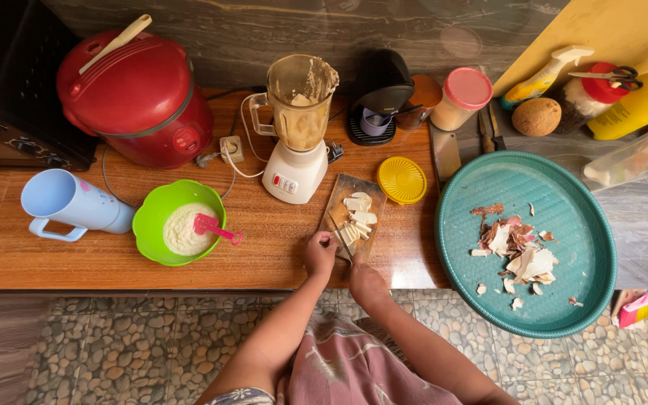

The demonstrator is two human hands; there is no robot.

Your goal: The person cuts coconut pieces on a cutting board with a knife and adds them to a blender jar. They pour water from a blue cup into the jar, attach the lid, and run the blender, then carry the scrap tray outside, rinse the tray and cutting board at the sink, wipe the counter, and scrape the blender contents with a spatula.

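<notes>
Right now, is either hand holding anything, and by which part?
The right hand grips a thin-bladed knife by its handle end. The left hand rests at the small wooden cutting board; whether it holds a pale piece cannot be told.

The wooden counter (pixel 279 247) carries a red cooker (pixel 140 101) and blender (pixel 298 142) along its back edge, a blue jug (pixel 73 202) and green bowl (pixel 178 223) toward the left, a cutting board (pixel 352 214) at the front edge, and a teal tray (pixel 564 187) overhanging its right end.

Two hands (pixel 320 253), one blender (pixel 298 127), one knife (pixel 339 234)
</notes>
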